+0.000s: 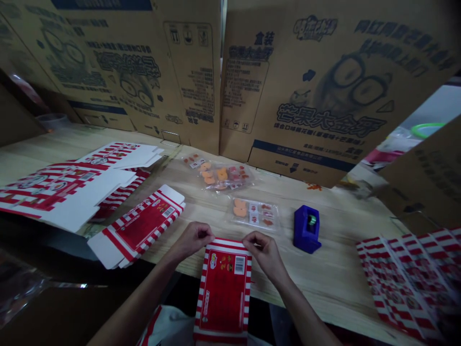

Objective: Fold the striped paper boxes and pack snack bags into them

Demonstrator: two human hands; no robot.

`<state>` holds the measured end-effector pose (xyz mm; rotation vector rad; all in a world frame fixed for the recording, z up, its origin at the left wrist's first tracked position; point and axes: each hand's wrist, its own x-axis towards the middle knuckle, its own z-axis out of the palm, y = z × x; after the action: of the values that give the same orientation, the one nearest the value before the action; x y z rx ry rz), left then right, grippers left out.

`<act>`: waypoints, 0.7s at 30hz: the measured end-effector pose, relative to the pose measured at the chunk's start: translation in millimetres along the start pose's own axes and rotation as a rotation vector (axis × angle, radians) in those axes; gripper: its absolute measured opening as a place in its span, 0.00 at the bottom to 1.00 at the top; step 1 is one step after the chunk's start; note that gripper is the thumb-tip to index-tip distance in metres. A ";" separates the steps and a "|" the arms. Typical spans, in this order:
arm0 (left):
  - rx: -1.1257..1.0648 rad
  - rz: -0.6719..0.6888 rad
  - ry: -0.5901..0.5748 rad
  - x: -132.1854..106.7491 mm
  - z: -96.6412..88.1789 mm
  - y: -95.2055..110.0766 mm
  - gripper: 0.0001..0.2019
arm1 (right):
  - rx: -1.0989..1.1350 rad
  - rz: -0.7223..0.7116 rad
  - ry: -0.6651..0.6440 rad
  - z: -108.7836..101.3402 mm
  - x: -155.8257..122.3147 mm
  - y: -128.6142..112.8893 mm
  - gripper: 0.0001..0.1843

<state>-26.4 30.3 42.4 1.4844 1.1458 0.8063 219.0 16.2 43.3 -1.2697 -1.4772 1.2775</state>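
A red-and-white striped carton (225, 288) with a barcode reaches from the table's front edge toward my body. Its far edge lies between my two hands. My left hand (192, 239) pinches the far left corner with thumb and forefinger. At the far right corner, my right hand (264, 252) grips the same edge in a pinch. Just beyond the carton is a clear packet (255, 213) of orange and printed pieces. Left of my left hand rests a flattened striped carton stack (144, 223). A blue tape dispenser (306, 229) stands to the right of my right hand.
More clear packets (219, 177) lie farther back on the wooden table (334, 240). Large flat cardboard sheets (180, 62) wall off the back. Unfolded striped carton blanks (72, 187) are piled at left, with printed striped sheets (414, 278) at right.
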 end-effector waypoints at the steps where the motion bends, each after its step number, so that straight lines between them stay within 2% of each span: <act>1: 0.007 0.006 0.006 -1.5 0.9 0.1 0.10 | 0.018 0.000 0.000 -0.8 -2.6 1.0 0.09; 5: 0.099 0.086 0.035 -7.5 6.5 0.1 0.08 | 0.044 -0.044 0.004 -2.5 -12.2 8.4 0.08; 9: 0.198 0.200 0.064 -11.5 14.2 -4.4 0.09 | -0.010 -0.106 0.075 5.3 -22.1 20.2 0.07; 12: 0.200 0.224 0.075 -13.2 19.0 -10.1 0.09 | 0.000 -0.109 0.077 9.6 -29.0 27.9 0.06; 14: 0.168 0.216 0.090 -13.3 21.1 -14.8 0.09 | 0.008 -0.117 0.092 2.6 -30.7 32.7 0.08; 16: 0.123 0.210 0.105 -12.3 22.8 -20.6 0.08 | -0.010 -0.133 0.245 -17.4 -29.4 39.0 0.14; 20: -0.002 0.194 0.121 -10.7 30.0 -30.0 0.07 | -0.191 -0.110 0.832 -87.5 -25.0 56.8 0.17; 21: -0.040 0.178 0.128 -11.5 33.2 -30.8 0.07 | -0.246 -0.086 0.942 -105.2 -24.0 61.8 0.18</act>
<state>-7.0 8.5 5.9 1.5344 1.0955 1.0537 336.5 12.2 2.6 -1.6233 -0.9742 0.3124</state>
